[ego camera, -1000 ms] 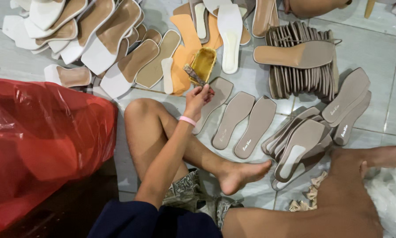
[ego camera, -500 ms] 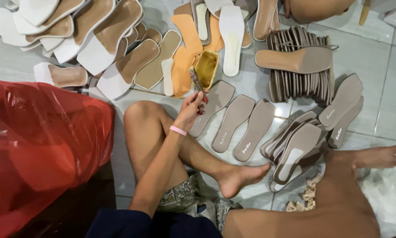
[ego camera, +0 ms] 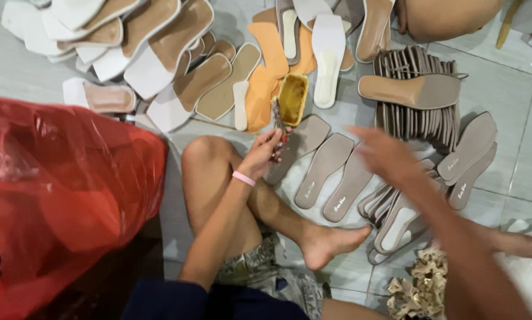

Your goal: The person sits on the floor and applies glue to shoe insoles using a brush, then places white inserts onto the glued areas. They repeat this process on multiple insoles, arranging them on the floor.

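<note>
I sit on a tiled floor with my knee bent. My left hand [ego camera: 266, 153] grips a small brush [ego camera: 278, 121] whose tip is by a yellow glue tray [ego camera: 292, 98]. My right hand [ego camera: 385, 155] is blurred and held open above a row of taupe shoe insoles [ego camera: 325, 169], holding nothing. More taupe insoles [ego camera: 464, 157] lie fanned to its right.
A big red plastic bag [ego camera: 58, 195] fills the left. White and tan sandal soles [ego camera: 153, 53] are heaped at the top left, orange insoles [ego camera: 266, 65] beside them. A stack of insoles on edge [ego camera: 414, 115] stands at the top right. Beige trimmings [ego camera: 423, 287] lie at the bottom right.
My right arm has swung in from the lower right and now reaches over the taupe insoles. My left hand stays at the glue tray with the brush.
</note>
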Motion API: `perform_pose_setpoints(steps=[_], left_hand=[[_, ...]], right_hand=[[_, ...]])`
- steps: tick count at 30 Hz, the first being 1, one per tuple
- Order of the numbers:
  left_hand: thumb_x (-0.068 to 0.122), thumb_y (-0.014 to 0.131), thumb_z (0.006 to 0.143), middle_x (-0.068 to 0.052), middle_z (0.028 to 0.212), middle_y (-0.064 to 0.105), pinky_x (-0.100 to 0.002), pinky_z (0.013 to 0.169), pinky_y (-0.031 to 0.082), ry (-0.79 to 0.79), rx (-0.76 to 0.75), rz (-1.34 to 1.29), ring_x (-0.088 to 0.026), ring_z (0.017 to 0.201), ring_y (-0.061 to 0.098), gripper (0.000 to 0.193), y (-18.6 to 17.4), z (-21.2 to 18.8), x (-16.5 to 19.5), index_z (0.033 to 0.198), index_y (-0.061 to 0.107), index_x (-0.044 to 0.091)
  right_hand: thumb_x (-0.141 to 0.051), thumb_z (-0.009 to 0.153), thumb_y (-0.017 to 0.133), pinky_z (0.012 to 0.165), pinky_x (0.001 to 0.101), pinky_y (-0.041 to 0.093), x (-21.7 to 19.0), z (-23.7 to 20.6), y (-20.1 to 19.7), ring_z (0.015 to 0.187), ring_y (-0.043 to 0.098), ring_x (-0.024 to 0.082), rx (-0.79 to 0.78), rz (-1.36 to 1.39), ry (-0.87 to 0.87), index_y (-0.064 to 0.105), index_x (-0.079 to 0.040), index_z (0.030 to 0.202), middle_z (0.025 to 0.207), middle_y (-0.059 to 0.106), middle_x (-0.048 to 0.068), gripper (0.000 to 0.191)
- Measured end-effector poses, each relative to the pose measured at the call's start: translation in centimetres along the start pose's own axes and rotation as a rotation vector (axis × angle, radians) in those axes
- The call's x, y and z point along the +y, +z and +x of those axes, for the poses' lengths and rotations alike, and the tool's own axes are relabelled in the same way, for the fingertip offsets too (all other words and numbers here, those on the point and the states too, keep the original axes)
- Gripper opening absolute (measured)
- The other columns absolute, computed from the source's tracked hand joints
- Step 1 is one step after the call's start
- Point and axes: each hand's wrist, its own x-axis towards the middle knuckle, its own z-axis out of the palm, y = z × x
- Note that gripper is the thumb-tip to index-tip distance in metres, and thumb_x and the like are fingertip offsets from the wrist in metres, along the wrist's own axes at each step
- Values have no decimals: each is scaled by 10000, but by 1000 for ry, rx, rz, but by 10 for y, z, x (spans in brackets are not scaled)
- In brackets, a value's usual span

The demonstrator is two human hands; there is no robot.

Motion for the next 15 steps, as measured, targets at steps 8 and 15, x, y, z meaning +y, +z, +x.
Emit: perform_pose_setpoints(steps=[8, 15], left_hand=[[338, 540, 1089, 38, 846, 590, -266, 585, 519, 34, 30, 30, -68, 649, 526, 242, -11, 5, -9, 1033, 614, 114], [339, 523, 1064, -7, 959, 662, -299, 610, 574, 45, -7, 129, -110, 713, 624, 313, -7, 10, -6, 1070, 663, 59]], right_hand=[[-37, 861, 667, 640, 378, 555, -91, 124, 89, 738, 688, 242, 402, -153, -458, 678, -257, 1294, 1000, 665, 24, 486], [-78, 849, 705, 672, 365, 569, -73, 130, 89, 841, 723, 235, 408, -181, -491, 709, -216, 1164, 1070, 691, 9, 343]])
